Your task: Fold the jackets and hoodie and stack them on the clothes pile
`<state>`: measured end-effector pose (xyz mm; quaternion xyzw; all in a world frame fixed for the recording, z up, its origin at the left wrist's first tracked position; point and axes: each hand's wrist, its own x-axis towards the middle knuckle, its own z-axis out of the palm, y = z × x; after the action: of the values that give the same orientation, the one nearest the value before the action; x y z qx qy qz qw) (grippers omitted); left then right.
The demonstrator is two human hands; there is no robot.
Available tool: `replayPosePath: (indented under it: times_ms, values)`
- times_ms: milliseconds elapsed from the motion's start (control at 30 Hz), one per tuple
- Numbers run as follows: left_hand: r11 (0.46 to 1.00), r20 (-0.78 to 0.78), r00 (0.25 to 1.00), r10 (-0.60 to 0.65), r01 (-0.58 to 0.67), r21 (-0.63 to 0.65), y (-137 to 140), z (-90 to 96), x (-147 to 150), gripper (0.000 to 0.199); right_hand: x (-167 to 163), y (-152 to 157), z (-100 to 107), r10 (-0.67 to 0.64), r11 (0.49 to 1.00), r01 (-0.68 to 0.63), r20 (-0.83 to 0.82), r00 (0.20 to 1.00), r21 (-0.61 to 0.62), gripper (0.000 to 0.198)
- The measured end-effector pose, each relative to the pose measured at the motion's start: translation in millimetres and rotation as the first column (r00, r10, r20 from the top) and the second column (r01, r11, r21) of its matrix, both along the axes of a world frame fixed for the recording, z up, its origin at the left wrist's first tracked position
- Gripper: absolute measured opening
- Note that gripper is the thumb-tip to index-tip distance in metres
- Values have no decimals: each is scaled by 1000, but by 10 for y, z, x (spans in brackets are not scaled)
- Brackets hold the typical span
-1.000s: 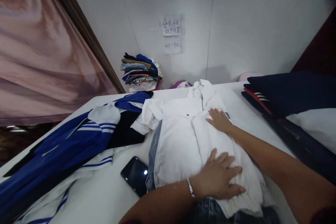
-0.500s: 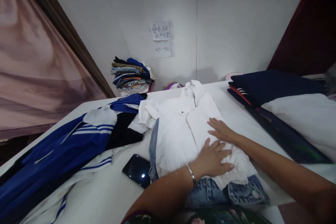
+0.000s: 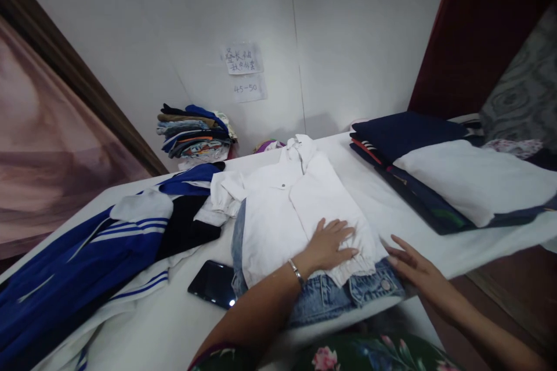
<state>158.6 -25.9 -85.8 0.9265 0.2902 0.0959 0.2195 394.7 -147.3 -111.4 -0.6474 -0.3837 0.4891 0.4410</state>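
A white jacket [image 3: 274, 214] with a collar and a dark button lies partly folded on the table, over a blue denim garment [image 3: 322, 300] whose hem shows at the front. My left hand [image 3: 329, 246] rests flat on the jacket's lower part, fingers spread. At the lower right corner, my right hand [image 3: 411, 264] has its fingers apart beside the jacket's edge and the denim; whether the fingertips touch the cloth is hard to tell. One white sleeve with a gathered cuff [image 3: 226, 194] sticks out on the left.
A black phone [image 3: 212, 284] lies left of the jacket. Blue and white striped clothes [image 3: 126, 243] spread over the table's left side. Folded dark and white garments [image 3: 418, 133] are stacked at right. Another clothes pile [image 3: 195, 130] stands by the wall, below paper notes [image 3: 243, 72].
My right hand has moved from the top of the jacket down to its lower right corner. My left hand stays on the cloth. The view has turned to the right.
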Motion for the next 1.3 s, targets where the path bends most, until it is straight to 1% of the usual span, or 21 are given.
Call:
replayPosePath:
  times_ms: [100, 167, 233, 333, 400, 467, 500, 567, 667, 700, 767, 833, 900, 967, 1033, 1067, 1167, 1200, 1233, 1267, 1300]
  values:
    - [992, -28, 999, 38, -41, -121, 51, 109, -7, 64, -108, -24, 85, 54, 998, -55, 34, 998, 41, 103]
    - [982, -55, 995, 85, -93, -163, 71, 210, 10, 63, -189, 14, 210, 117, 991, -116, -11, 993, 71, 107]
    - [981, -83, 988, 128, -138, -139, 66, 286, 48, 61, -272, 20, 342, 156, 987, -146, -145, 977, 73, 103]
    - [992, -142, 983, 113, -120, -44, 21, 276, 119, 58, -370, -62, 437, 147, 989, -136, -357, 923, 54, 93]
    - [995, -171, 981, 96, -94, 23, -10, 207, 152, 58, -392, -142, 386, 158, 988, -144, -410, 898, 64, 99]
    - [994, -185, 978, 97, -86, 65, -20, 152, 163, 58, -374, -207, 265, 195, 981, -174, -391, 900, 90, 104]
    - [994, -191, 976, 99, -88, 68, -14, 147, 163, 59, -354, -230, 195, 220, 975, -193, -357, 908, 108, 104]
    - [996, -220, 971, 90, -87, 23, 14, 193, 163, 59, -304, -260, 76, 268, 961, -238, -253, 930, 144, 100]
    - [990, -247, 963, 107, -126, -59, 49, 331, 195, 57, -231, -281, 11, 327, 935, -313, -61, 943, 168, 90]
    - [987, -241, 961, 138, -154, -48, 46, 363, 217, 56, -204, -286, 23, 348, 925, -343, 4, 938, 165, 86]
    - [983, -221, 957, 186, -183, 36, 10, 367, 268, 58, -137, -294, 84, 399, 897, -417, 139, 906, 145, 81]
    - [980, -222, 960, 169, -141, 138, -51, 292, 311, 59, -47, -297, 173, 454, 859, -498, 277, 847, 117, 76]
    - [977, -237, 964, 122, -75, 200, -107, 179, 329, 58, 55, -279, 274, 484, 823, -561, 407, 775, 89, 68]
    - [970, -238, 965, 110, -52, 237, -134, 86, 325, 57, 140, -220, 386, 452, 812, -575, 512, 731, 104, 59]
    - [966, -238, 965, 111, -49, 252, -137, 52, 318, 57, 182, -94, 512, 360, 806, -558, 585, 726, 196, 53]
    - [967, -238, 965, 111, -50, 250, -135, 59, 318, 57, 182, -3, 579, 306, 791, -552, 612, 729, 262, 51]
    - [976, -231, 967, 112, -64, 207, -141, 147, 338, 56, 84, 364, 757, 183, 698, -574, 669, 721, 428, 52]
    - [981, -224, 968, 110, -69, 182, -150, 186, 345, 55, 25, 503, 790, 162, 671, -589, 687, 709, 450, 54]
    - [985, -214, 971, 107, -75, 154, -159, 222, 345, 53, -43, 639, 801, 153, 657, -605, 705, 692, 450, 56]
    - [989, -200, 974, 103, -79, 126, -166, 252, 336, 51, -114, 766, 786, 159, 659, -620, 727, 668, 426, 58]
    - [991, -181, 978, 103, -85, 106, -166, 271, 312, 48, -182, 877, 743, 188, 670, -641, 750, 634, 374, 61]
